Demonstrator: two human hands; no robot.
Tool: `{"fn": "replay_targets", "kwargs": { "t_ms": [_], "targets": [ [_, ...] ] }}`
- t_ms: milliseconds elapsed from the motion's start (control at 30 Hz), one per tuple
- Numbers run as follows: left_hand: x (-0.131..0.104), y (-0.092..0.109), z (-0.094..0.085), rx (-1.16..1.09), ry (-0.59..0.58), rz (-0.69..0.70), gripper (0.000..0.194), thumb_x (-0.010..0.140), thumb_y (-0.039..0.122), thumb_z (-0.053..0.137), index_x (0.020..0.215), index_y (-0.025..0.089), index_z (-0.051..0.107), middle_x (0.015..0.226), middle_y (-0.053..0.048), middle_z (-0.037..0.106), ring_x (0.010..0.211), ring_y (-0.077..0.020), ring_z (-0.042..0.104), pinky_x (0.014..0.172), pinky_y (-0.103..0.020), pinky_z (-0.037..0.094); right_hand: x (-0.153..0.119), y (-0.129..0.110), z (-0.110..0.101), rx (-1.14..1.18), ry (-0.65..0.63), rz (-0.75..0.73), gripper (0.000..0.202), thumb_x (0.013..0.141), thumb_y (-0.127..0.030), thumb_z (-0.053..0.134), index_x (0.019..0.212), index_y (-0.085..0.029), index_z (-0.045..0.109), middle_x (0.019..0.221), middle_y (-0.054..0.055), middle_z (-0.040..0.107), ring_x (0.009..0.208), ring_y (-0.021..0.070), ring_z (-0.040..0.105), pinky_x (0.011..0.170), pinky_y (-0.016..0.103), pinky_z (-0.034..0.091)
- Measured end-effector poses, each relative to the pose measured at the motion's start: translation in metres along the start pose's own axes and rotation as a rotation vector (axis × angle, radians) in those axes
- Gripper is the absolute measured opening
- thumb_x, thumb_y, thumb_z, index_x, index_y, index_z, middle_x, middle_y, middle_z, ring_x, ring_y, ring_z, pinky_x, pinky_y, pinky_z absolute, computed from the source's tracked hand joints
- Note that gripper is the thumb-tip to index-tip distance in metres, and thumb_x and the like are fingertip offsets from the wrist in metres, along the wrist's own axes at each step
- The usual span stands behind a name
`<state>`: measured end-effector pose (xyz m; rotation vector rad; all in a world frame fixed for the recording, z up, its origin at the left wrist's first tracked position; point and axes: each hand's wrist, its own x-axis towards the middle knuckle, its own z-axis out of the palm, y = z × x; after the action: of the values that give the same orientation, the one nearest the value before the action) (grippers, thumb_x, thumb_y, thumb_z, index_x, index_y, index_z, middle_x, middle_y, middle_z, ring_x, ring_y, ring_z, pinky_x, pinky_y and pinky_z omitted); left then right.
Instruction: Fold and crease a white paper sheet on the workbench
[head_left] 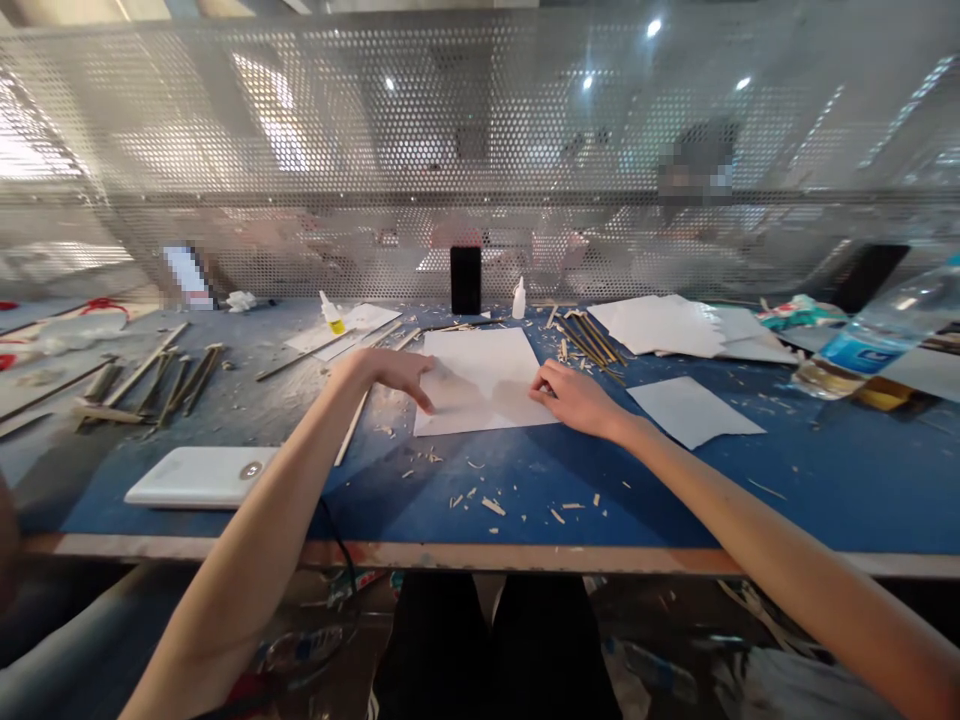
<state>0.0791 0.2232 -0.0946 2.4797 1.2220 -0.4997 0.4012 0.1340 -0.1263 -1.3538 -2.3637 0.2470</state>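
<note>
A white sheet of paper (484,375) lies on the blue tabletop in front of me. My left hand (397,375) rests at the sheet's left edge, thumb and fingers apart, with nothing held. At the right edge is my right hand (574,397), its fingers curled and drawn together on the paper; whether anything small is between them is too fine to make out. Beyond the sheet stand a black phone (466,280) and a small white glue bottle (519,299). Another bottle with a yellow label (331,314) stands back left.
A white power bank (199,477) with a cable lies front left. Bundled sticks (176,382) are at the left, more sticks (592,340) at the back right. Paper sheets (660,325) and a water bottle (877,335) occupy the right. Wood chips litter the blue table (420,510).
</note>
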Motion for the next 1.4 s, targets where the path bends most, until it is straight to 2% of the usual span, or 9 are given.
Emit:
{"fn": "replay_targets", "kwargs": {
  "t_ms": [167, 367, 500, 667, 867, 1000, 1167, 1300, 1400],
  "targets": [
    [0.001, 0.0, 0.0, -0.006, -0.007, 0.019, 0.111, 0.058, 0.073, 0.068, 0.148, 0.016, 0.035, 0.147, -0.017, 0.041, 0.134, -0.0414, 0.033, 0.105, -0.04, 0.031, -0.001, -0.002, -0.001, 0.137, -0.094, -0.052, 0.008, 0.089, -0.025, 0.057, 0.084, -0.02, 0.06, 0.093, 0.004, 0.063, 0.081, 0.0165, 0.059, 0.071, 0.028, 0.044],
    [0.001, 0.001, 0.0, 0.007, -0.003, 0.057, 0.108, 0.059, 0.073, 0.067, 0.148, 0.021, 0.034, 0.148, -0.013, 0.041, 0.133, -0.0391, 0.035, 0.105, -0.04, 0.03, -0.001, 0.003, -0.004, 0.014, -0.046, -0.02, 0.009, 0.091, -0.025, 0.055, 0.085, -0.02, 0.058, 0.095, 0.005, 0.061, 0.08, 0.0163, 0.058, 0.071, 0.027, 0.041],
    [0.0, 0.0, 0.0, 0.003, 0.0, 0.032, 0.109, 0.059, 0.072, 0.068, 0.148, 0.02, 0.034, 0.148, -0.014, 0.041, 0.132, -0.0395, 0.036, 0.105, -0.039, 0.03, -0.001, 0.003, -0.006, 0.103, -0.096, -0.064, 0.008, 0.091, -0.025, 0.055, 0.085, -0.019, 0.057, 0.094, 0.004, 0.061, 0.081, 0.016, 0.058, 0.071, 0.027, 0.041],
    [-0.001, 0.003, -0.001, -0.004, 0.001, 0.04, 0.109, 0.058, 0.071, 0.068, 0.148, 0.02, 0.034, 0.145, -0.014, 0.045, 0.131, -0.0405, 0.037, 0.105, -0.04, 0.031, -0.001, 0.0, -0.005, 0.088, -0.065, -0.036, 0.009, 0.091, -0.025, 0.054, 0.085, -0.02, 0.058, 0.096, 0.005, 0.061, 0.08, 0.0163, 0.058, 0.071, 0.028, 0.042],
    [-0.002, 0.002, -0.001, 0.016, -0.005, 0.012, 0.115, 0.059, 0.075, 0.066, 0.152, 0.019, 0.026, 0.153, -0.014, 0.033, 0.137, -0.0384, 0.03, 0.108, -0.039, 0.027, -0.001, 0.0, -0.006, 0.133, -0.144, -0.084, 0.01, 0.091, -0.026, 0.054, 0.084, -0.02, 0.058, 0.092, 0.005, 0.061, 0.08, 0.0169, 0.058, 0.069, 0.028, 0.042],
    [-0.001, 0.001, 0.0, 0.019, 0.0, 0.019, 0.118, 0.059, 0.075, 0.066, 0.153, 0.019, 0.023, 0.154, -0.014, 0.03, 0.137, -0.0381, 0.03, 0.108, -0.04, 0.026, 0.0, 0.005, -0.007, 0.049, -0.062, -0.059, 0.009, 0.091, -0.024, 0.054, 0.085, -0.02, 0.058, 0.095, 0.005, 0.06, 0.081, 0.0172, 0.058, 0.071, 0.029, 0.042],
    [0.001, 0.001, -0.001, 0.026, -0.008, 0.021, 0.116, 0.057, 0.075, 0.067, 0.151, 0.017, 0.03, 0.15, -0.017, 0.036, 0.134, -0.0382, 0.034, 0.107, -0.04, 0.028, 0.0, 0.003, -0.006, 0.131, -0.118, -0.058, 0.01, 0.09, -0.027, 0.055, 0.084, -0.019, 0.058, 0.091, 0.004, 0.061, 0.079, 0.0163, 0.058, 0.07, 0.027, 0.042],
    [0.001, 0.0, 0.0, 0.031, -0.012, 0.018, 0.121, 0.057, 0.077, 0.065, 0.152, 0.014, 0.025, 0.154, -0.018, 0.029, 0.136, -0.0375, 0.031, 0.108, -0.038, 0.026, 0.0, 0.005, -0.003, 0.103, -0.045, -0.029, 0.01, 0.091, -0.026, 0.054, 0.084, -0.019, 0.059, 0.094, 0.004, 0.061, 0.079, 0.0156, 0.058, 0.071, 0.027, 0.041],
    [0.001, 0.0, 0.0, 0.018, -0.009, 0.025, 0.116, 0.058, 0.076, 0.066, 0.152, 0.018, 0.027, 0.152, -0.016, 0.033, 0.135, -0.0387, 0.033, 0.107, -0.04, 0.028, 0.001, 0.009, -0.004, 0.047, -0.032, -0.003, 0.01, 0.089, -0.027, 0.056, 0.083, -0.019, 0.06, 0.09, 0.004, 0.061, 0.078, 0.0164, 0.058, 0.07, 0.027, 0.04]
  ]
}}
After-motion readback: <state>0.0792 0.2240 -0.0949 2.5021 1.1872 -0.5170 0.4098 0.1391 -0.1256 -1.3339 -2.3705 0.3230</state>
